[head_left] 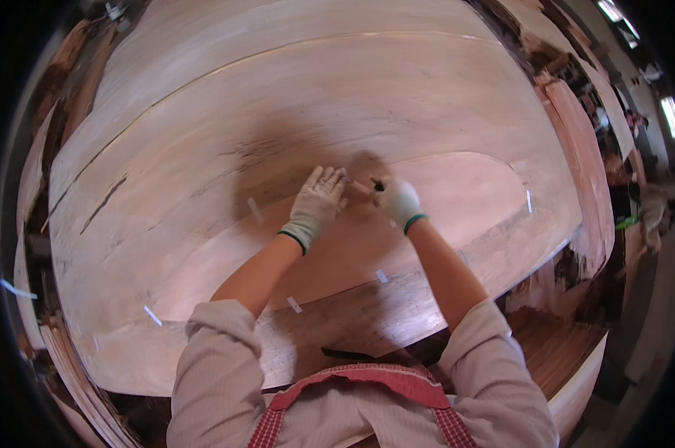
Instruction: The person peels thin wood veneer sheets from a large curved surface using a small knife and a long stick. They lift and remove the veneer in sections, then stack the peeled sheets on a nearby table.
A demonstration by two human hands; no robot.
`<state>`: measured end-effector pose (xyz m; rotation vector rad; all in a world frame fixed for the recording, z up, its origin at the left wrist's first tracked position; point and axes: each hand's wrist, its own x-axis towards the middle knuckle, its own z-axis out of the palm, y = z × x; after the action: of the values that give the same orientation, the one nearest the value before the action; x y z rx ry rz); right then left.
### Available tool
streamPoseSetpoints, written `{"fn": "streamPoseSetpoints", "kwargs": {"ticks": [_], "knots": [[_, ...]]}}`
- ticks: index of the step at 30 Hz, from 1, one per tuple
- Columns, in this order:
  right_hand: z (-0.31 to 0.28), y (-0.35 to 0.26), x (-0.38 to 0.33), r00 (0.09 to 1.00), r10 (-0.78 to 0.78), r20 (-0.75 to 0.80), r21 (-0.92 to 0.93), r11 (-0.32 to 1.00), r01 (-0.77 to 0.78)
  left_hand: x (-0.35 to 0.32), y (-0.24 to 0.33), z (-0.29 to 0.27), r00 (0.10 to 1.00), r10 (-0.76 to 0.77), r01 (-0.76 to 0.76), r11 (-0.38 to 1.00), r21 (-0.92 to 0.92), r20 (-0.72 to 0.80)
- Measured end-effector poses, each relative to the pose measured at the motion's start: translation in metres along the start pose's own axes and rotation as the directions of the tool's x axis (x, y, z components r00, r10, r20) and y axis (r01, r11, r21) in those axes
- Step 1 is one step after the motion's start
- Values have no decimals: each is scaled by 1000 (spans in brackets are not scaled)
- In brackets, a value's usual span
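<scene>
pale wood (427, 89) is covering the wide work surface. nearest, a red checked apron (367, 377) is facing its near edge. small white tape strips (382, 276) are bridging the rim of a long pinkish sheet (457, 190), which is lying mid-surface, under and around both hands; whether it is sitting on top or set in, i cannot tell. the gloved left hand (319, 198) is resting palm down near its far rim, spread flat, clamping nothing visible. the gloved right hand (398, 200) is curling closed around a small dark thing (379, 184), too blurred to identify. for good work, i judge, the left palm should be keeping both rims flat and level while the right is working low and lightly, since a dark slit (104, 203) leftward is hinting at easy splitting. farther off, a long seam (277, 51) is crossing, brown stacks (576, 149) are standing rightward, and windows (672, 117) are glowing.
</scene>
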<state>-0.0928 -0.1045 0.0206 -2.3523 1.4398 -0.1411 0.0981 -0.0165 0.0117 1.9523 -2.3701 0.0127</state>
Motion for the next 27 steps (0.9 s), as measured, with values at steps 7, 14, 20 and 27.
{"fn": "streamPoseSetpoints", "kwargs": {"ticks": [7, 14, 20, 27], "knots": [[-39, 98, 40, 937, 274, 217, 537, 768, -349, 95, 57, 6, 956, 145, -168, 983, -69, -255], [-109, 163, 61, 950, 290, 114, -9, 957, -290, 124, 93, 15, 997, 68, -68, 998, -4, -22], [-115, 274, 76, 958, 284, 31, 531, 808, -256, 195, 151, 11, 973, 86, -134, 966, -223, -213], [-143, 233, 86, 813, 571, 112, -27, 820, -572, 274, 198, 50, 978, 199, -207, 921, -329, -60]]}}
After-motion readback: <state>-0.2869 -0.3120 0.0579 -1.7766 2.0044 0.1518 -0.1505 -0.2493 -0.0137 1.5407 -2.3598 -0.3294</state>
